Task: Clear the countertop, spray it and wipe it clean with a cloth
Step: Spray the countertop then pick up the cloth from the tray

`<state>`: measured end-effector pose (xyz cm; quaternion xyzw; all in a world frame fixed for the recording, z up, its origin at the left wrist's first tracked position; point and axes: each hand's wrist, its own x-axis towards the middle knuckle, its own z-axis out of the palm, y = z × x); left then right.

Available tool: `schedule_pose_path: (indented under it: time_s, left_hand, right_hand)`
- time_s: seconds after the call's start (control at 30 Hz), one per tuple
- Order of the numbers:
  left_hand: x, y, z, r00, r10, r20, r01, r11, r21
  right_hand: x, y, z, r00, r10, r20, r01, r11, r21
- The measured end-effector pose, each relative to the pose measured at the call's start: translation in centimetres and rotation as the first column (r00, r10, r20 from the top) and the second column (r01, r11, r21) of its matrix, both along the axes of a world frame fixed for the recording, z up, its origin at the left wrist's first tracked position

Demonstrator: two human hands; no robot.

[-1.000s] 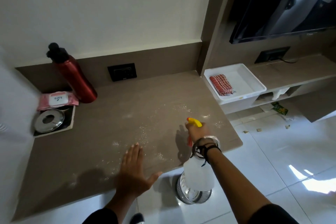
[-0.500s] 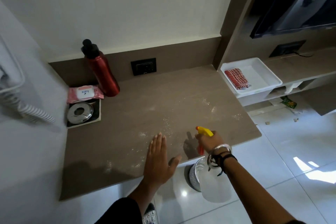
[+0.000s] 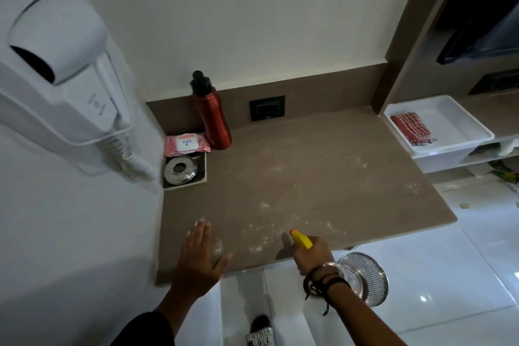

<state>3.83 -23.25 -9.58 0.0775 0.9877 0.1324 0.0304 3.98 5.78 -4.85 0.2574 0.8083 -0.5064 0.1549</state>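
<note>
The brown countertop (image 3: 323,154) carries white specks and spray droplets across its middle and front. My right hand (image 3: 313,255) grips a spray bottle with a yellow nozzle (image 3: 301,239), pointed left over the front edge; the bottle's body is hidden behind my wrist. My left hand (image 3: 198,258) lies flat, fingers spread, on the front left of the counter. A red checked cloth (image 3: 410,128) lies folded in a white tray (image 3: 460,121) at the right.
A red metal bottle (image 3: 211,115), a pink wipes pack (image 3: 186,144) and a steel lid on a square plate (image 3: 181,168) sit in the back left corner. A wall-mounted hair dryer (image 3: 56,64) hangs at left. A steel mesh bin (image 3: 365,278) stands on the floor.
The view has swung left and closer, bringing the hair dryer into sight. My right hand with the spray bottle has shifted left along the front edge, nozzle aimed further left.
</note>
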Motion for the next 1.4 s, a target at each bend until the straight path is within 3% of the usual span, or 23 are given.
schedule_pose_path:
  time_s: [0.23,0.4,0.63,0.8,0.87,0.93,1.03,1.13,1.4]
  left_hand:
    - [1.6,-3.7,-0.5,0.991,0.102,0.090,-0.097,0.994,-0.053]
    - [2.4,-4.4,-0.7,0.993,0.053,0.105,-0.048,0.998,-0.051]
    - [2.5,-4.1,0.1,0.989,0.045,0.143,-0.040,0.999,-0.034]
    - [2.6,-4.0,-0.1,0.987,0.032,0.160,-0.033,0.999,0.000]
    - [2.7,-3.8,-0.3,0.987,0.025,0.158,-0.028,0.999,0.016]
    - [2.8,-3.3,-0.4,0.990,0.041,0.139,-0.047,0.998,0.045]
    - [2.4,-1.4,-0.1,0.979,0.148,0.141,-0.171,0.970,0.171]
    - [0.6,1.0,0.6,0.967,0.213,0.140,-0.247,0.916,0.316]
    - [-5.9,7.5,1.7,0.995,-0.099,0.025,0.088,0.956,0.281]
  right_hand:
    - [0.2,-6.2,-1.1,0.985,0.170,-0.018,-0.171,0.984,-0.050]
    - [0.6,-9.8,-1.8,0.956,0.293,0.020,-0.293,0.956,-0.001]
    - [0.9,-12.8,-1.8,0.922,0.386,0.029,-0.387,0.920,0.064]
    - [1.6,-11.7,-2.0,0.929,0.369,0.031,-0.369,0.929,0.027]
    - [2.5,-10.2,-2.1,0.945,0.325,0.049,-0.328,0.942,0.069]
    - [3.4,-7.8,-2.0,0.983,0.185,0.020,-0.186,0.973,0.140]
    - [4.3,-3.4,-1.1,0.988,-0.086,-0.131,0.113,0.969,0.218]
    - [4.3,0.4,-0.1,0.963,-0.166,-0.212,0.218,0.943,0.251]
    - [1.8,6.1,3.0,0.919,-0.213,-0.333,0.292,0.933,0.211]
